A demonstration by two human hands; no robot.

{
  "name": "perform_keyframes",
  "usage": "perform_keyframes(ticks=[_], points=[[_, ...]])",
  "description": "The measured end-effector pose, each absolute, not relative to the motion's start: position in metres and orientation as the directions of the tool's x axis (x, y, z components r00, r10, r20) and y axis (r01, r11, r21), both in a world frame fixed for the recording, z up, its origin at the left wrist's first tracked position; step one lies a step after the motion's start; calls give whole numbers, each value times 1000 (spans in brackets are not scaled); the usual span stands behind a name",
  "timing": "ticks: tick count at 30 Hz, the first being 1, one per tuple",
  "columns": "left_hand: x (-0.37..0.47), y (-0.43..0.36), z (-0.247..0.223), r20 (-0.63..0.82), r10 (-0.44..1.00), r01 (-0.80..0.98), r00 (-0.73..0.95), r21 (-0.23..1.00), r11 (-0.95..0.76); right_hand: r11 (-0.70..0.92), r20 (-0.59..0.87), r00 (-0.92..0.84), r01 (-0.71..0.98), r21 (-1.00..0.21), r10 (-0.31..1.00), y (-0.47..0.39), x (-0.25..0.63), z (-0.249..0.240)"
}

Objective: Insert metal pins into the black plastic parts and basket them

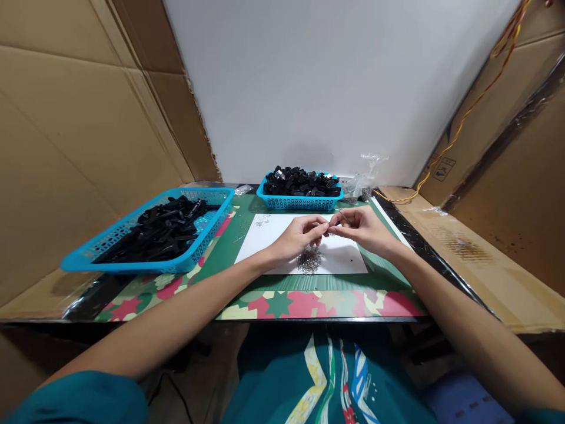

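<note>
My left hand [304, 234] and my right hand [358, 228] meet above a white sheet [258, 241], fingertips pinched together. Between them is a small dark piece, mostly hidden by the fingers. A thin object like a tweezer or wire [343, 217] shows at my right hand's fingers; its kind is unclear. Just below my hands lies a pile of tiny shiny metal bits [309, 260] on the sheet. A few more bits [262, 221] are scattered at the sheet's upper left.
At the left stands a large blue basket [214, 235] of long black pieces. A smaller blue basket [300, 203] of black pieces sits at the back, beside a clear plastic bag [357, 187]. Cardboard walls flank the table; a yellow wire [461, 121] hangs at the right.
</note>
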State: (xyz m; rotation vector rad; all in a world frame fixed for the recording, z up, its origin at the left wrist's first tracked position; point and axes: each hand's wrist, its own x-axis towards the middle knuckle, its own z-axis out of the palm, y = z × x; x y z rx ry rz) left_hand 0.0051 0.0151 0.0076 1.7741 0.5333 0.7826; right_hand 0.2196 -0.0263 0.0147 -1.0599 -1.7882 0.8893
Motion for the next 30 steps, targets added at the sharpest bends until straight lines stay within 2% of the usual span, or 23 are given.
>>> perform_keyframes(ticks=[11, 13, 16, 19, 22, 27, 30], points=[[5, 15, 7, 255, 687, -47, 680, 951, -307, 502, 462, -202, 433, -749, 864, -32, 211, 16], [6, 16, 7, 246, 713, -76, 657, 962, -262, 547, 538, -183, 511, -663, 823, -35, 211, 13], [5, 17, 8, 204, 742, -101, 639, 978, -182, 586, 627, -220, 662, -467, 748, -36, 214, 7], [5, 16, 7, 144, 745, -107, 651, 989, -97, 588, 637, -292, 744, -317, 713, -36, 215, 3], [6, 13, 7, 98, 757, -105, 647, 994, -40, 593, 614, -353, 769, -240, 706, -36, 216, 2], [7, 9, 9, 120, 766, -108, 632, 992, -66, 585, 636, -349, 785, -203, 688, -38, 214, 2], [5, 10, 13, 214, 765, -100, 608, 976, -194, 566, 676, -278, 786, -249, 683, -39, 211, 3]])
